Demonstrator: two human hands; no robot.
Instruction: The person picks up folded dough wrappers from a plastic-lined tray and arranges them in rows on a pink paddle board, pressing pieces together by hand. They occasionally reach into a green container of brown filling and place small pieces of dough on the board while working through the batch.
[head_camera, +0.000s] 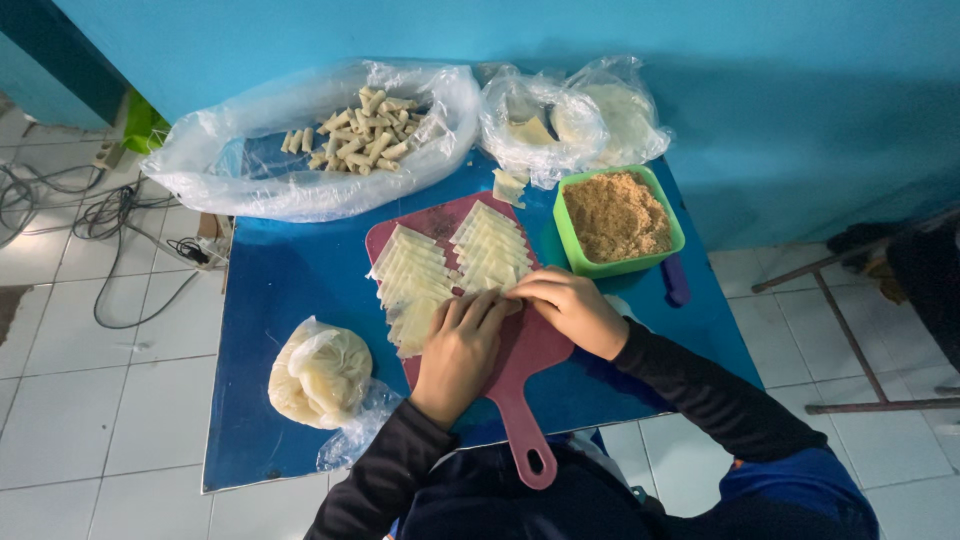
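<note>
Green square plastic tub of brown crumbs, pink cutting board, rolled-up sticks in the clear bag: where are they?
Green square plastic tub (568, 240), head view, left rim.
Pink cutting board (528, 435), head view, handle.
Pale rolled sticks (362, 132), head view, middle of pile.

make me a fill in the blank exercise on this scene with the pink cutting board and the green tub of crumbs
1. Both hands, the left hand and the right hand, rest on the pink plastic cutting board, which lies on a ____ table.
2. The brown crumbs fill a square ____ plastic container.
3. The pale triangular wrappers lie on the board in ____ overlapping rows.
4. The finished pale rolls lie on a clear ____ bag.

Missing words: blue; green; two; plastic
</note>
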